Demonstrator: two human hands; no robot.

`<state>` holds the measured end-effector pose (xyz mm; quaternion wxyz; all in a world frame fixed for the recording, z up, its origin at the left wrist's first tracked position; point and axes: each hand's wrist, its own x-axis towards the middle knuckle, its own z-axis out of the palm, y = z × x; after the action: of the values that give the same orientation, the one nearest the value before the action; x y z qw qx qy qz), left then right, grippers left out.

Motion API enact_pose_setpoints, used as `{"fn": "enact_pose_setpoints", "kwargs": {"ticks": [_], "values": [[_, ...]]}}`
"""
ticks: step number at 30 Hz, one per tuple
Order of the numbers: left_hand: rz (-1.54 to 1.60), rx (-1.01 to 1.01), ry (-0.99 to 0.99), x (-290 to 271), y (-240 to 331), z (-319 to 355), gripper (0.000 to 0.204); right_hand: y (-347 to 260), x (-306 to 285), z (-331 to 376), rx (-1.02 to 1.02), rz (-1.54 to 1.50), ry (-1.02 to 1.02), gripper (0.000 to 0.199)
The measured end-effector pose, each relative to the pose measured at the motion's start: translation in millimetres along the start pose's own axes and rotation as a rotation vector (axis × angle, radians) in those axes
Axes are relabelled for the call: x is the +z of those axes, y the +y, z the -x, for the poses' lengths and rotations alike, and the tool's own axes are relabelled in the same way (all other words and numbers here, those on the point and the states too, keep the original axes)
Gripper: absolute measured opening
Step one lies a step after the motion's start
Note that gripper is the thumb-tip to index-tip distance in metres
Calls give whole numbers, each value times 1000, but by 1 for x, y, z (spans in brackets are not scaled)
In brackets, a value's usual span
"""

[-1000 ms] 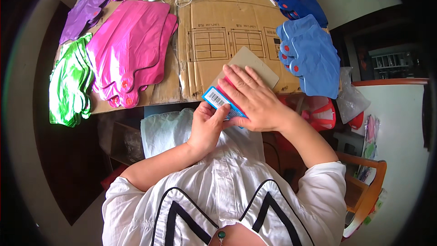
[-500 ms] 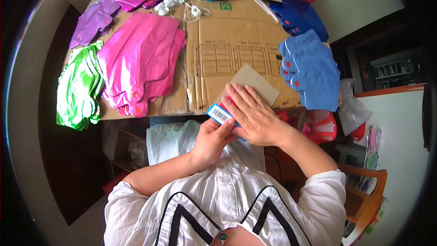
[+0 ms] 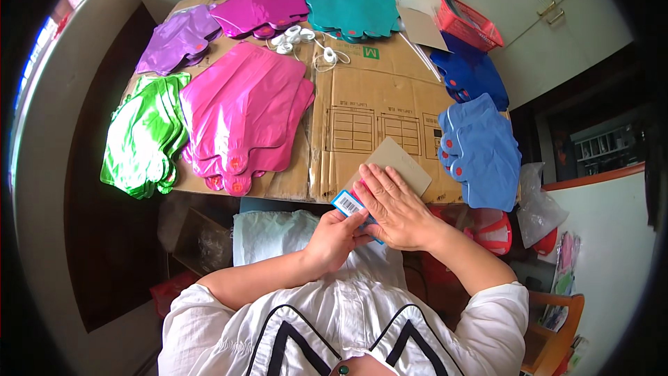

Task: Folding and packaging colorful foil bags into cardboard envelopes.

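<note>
Packet (image 3: 348, 204) and beige board (image 3: 406, 159) lie together at the near edge of the tabletop (image 3: 390, 90), the board probably serving as backing; my left grip (image 3: 334, 238) is clamped on the packet's lower end, likely to steady it, while my right grip (image 3: 398, 210) lies flat over both, fingers outstretched. The packet looks slim and blue-bordered, with a white barcode label (image 3: 348, 202)

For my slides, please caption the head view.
Left hand holding a barcoded card, right hand laid over a beige board, pink sheets at left.
</note>
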<state>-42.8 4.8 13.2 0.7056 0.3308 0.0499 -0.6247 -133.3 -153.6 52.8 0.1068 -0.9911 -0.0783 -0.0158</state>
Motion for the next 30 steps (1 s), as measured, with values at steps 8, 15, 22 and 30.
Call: {"fn": "enact_pose_setpoints", "kwargs": {"ticks": [8, 15, 22, 30], "values": [[-98, 82, 9, -4, 1, 6, 19, 15, -45, -26, -50, -232, -152, 68], [-110, 99, 29, -14, 6, 12, 19, 151, -50, -182, 492, -649, 397, 21], [-192, 80, -21, -27, 14, 12, 20, 157, -39, -255, 765, -149, 56, 36], [-153, 34, -87, -38, 15, 7, 20, 140, -88, -168, 546, -1011, 357, 9]]}}
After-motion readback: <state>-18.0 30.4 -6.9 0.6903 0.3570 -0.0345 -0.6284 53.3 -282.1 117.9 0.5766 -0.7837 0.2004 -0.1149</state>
